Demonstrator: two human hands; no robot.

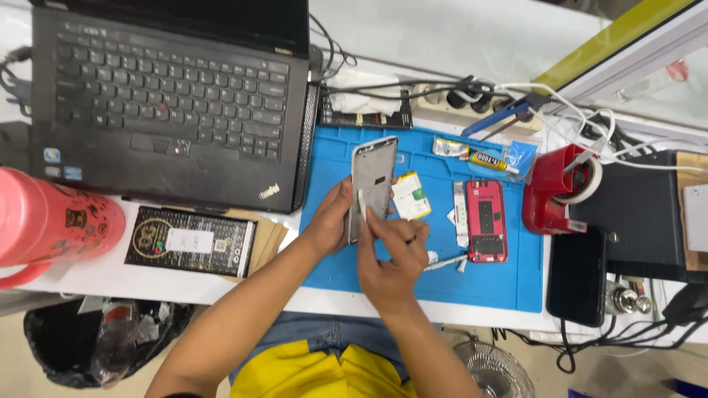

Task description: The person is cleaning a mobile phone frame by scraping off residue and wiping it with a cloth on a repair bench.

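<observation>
— Hands, what do they hold?
— Left hand [330, 220] is clamped on the phone frame [372, 184] at frame centre, above the blue mat [435, 284]; right hand [391, 254] pinches a small white strip [362, 203] against it.
— Around?
— Red phone back [486, 220] and glue tube [490, 161] right; laptop [169, 96] upper left; nothing blocks the frame.

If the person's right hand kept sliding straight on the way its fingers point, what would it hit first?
The right hand points up-left, fingertips on the grey metal phone frame held by the left hand. It meets that frame at once; beyond lies the black laptop, though depth is unclear.
</observation>
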